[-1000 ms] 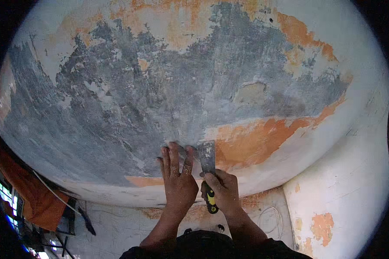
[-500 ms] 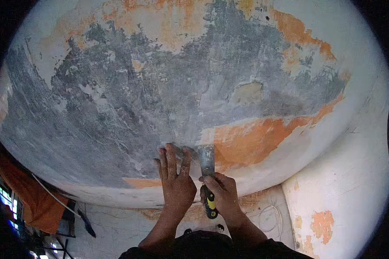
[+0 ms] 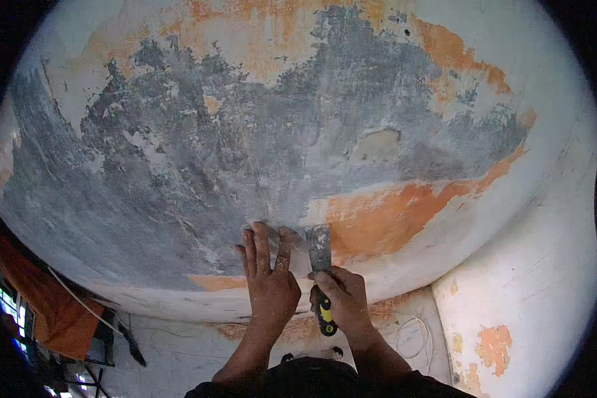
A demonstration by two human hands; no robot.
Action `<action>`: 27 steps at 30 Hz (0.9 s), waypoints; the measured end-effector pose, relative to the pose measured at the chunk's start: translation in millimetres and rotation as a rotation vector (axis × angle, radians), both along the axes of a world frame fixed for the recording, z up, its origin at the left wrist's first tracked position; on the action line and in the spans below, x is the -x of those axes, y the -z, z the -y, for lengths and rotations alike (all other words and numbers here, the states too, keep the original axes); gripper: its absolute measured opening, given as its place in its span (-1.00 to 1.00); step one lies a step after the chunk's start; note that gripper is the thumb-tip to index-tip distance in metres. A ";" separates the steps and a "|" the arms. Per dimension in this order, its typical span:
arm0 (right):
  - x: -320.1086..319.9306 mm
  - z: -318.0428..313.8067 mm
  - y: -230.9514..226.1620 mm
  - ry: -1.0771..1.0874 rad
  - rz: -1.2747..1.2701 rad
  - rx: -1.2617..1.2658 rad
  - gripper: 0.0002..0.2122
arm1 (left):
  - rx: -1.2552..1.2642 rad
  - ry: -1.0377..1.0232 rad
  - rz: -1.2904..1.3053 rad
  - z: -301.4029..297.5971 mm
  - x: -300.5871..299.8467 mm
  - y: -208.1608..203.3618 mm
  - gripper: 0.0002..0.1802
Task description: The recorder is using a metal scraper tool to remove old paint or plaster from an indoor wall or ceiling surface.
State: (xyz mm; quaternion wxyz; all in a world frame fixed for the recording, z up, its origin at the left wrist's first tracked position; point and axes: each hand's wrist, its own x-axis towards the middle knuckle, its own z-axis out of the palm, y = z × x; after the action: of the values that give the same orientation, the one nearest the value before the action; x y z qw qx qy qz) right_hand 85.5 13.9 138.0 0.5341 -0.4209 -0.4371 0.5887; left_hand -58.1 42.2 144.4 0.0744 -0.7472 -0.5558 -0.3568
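My right hand [image 3: 345, 299] grips a putty knife by its black and yellow handle [image 3: 326, 312]. The metal blade [image 3: 319, 247] points up and lies against the wall, at the left edge of a bare orange patch [image 3: 386, 220]. My left hand [image 3: 270, 284] rests beside it, fingers spread and pointing up, the tips touching the grey wall surface [image 3: 199, 192]. Some whitish dust or specks cling to its fingers. Patchy grey, white and orange layers show across the wall, with flaked edges.
An adjoining white wall [image 3: 521, 285] with orange peeled spots stands at the right. Lower left, an orange cloth [image 3: 66, 325] hangs beside a pale rod [image 3: 83, 302] and a window [image 3: 10, 308]. A pale looped cord [image 3: 414, 338] lies below on the right.
The putty knife's blade has shifted very slightly down along the wall, with my right hand nearly unmoved. My left hand keeps its place on the surface.
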 end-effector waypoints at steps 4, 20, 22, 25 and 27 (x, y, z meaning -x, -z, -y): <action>-0.6 4.6 12.5 0.029 0.009 0.003 -0.67 | 0.003 0.000 0.019 2.6 1.8 0.6 -0.23; 2.7 -0.3 4.6 0.026 0.037 -0.081 -0.73 | 0.003 -0.010 0.006 -0.9 1.0 -1.1 -0.20; -0.6 -0.3 2.9 0.012 0.022 -0.051 -0.72 | 0.016 -0.009 -0.014 2.1 0.2 3.4 -0.22; 1.0 -0.6 -8.5 -0.016 0.008 -0.053 -0.72 | 0.033 -0.037 0.007 1.8 -3.2 -6.4 -0.24; 0.7 0.3 -5.9 -0.002 0.027 -0.050 -0.72 | 0.013 -0.014 0.018 3.4 -2.3 -0.6 -0.24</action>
State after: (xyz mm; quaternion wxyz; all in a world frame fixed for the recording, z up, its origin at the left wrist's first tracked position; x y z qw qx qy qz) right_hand 84.8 13.6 143.9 0.5380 -0.4150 -0.4590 0.5723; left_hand -55.8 38.8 145.0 0.0670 -0.7407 -0.5638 -0.3592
